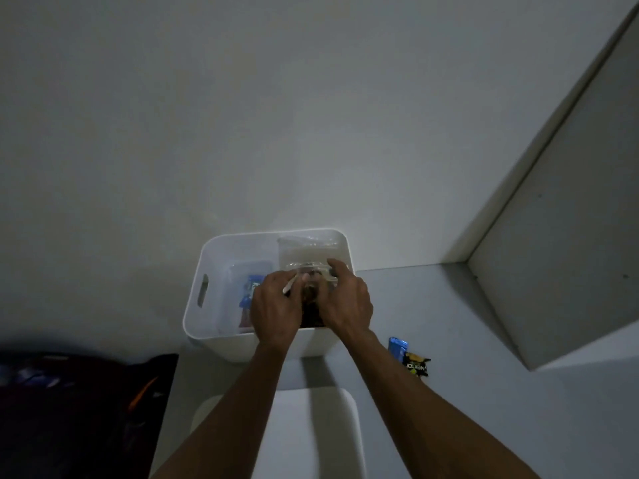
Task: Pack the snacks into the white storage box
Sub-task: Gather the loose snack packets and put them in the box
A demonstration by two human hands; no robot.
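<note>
The white storage box [207, 261] stands on the pale surface against the wall, with a slot handle on its left side. Both my hands are over its right half. My left hand [273, 309] and my right hand [345, 299] grip a clear plastic bag of dark snacks [311, 292] from either side, just above the box's near rim. Inside the box on the left lies a blue snack packet [251, 286], partly hidden by my left hand. Another clear bag [304, 247] lies at the back right of the box.
A blue packet [397, 347] and a black snack packet [416, 364] lie on the surface right of the box. The white lid [311, 426] lies in front, under my arms. A dark bag [76, 409] sits lower left. A white cabinet panel [570, 236] rises on the right.
</note>
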